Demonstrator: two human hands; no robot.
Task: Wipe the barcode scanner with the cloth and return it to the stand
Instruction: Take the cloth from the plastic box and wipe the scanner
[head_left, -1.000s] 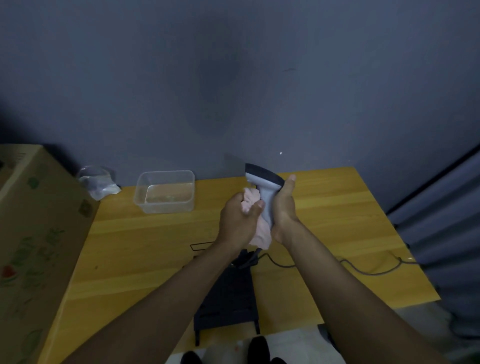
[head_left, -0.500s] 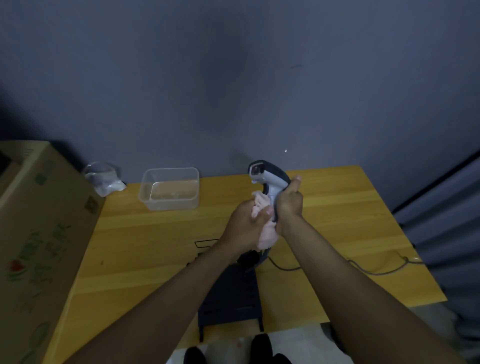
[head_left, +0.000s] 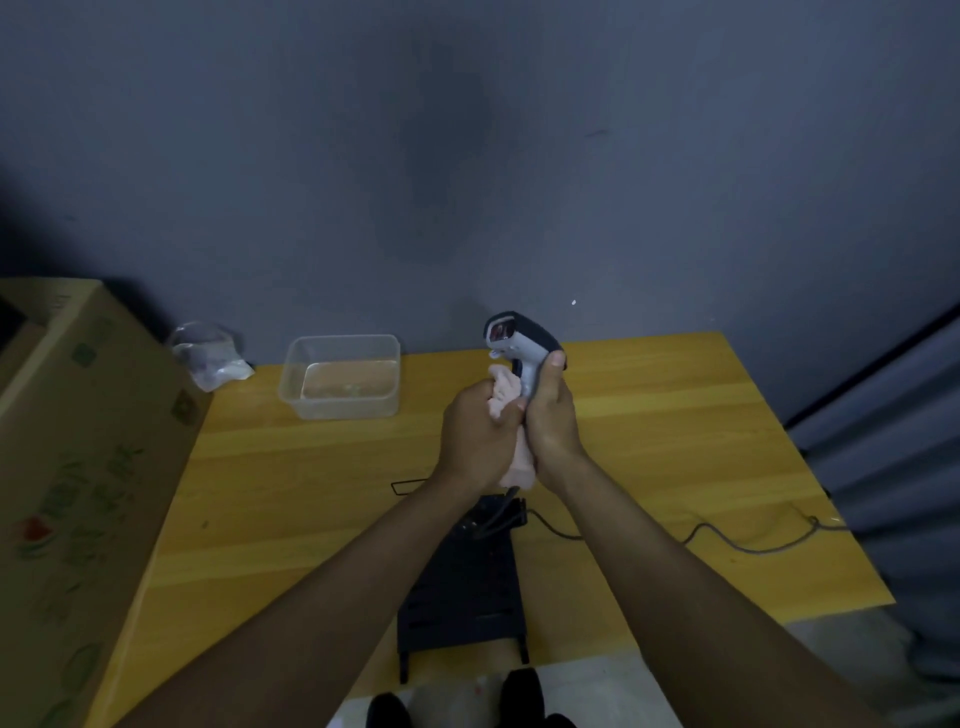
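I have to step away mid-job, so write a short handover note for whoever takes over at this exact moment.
Right hand: closed around the handle of the barcode scanner, holding it upright above the table, scan window facing left.
Left hand: closed on the pink cloth, pressing it against the front of the handle.
Stand: the dark frame on the table near its front edge, below the hands. The scanner's cable trails off to the right.
Done: scanner lifted, wiping under way.
Left: finish wiping, set the scanner back on the stand.
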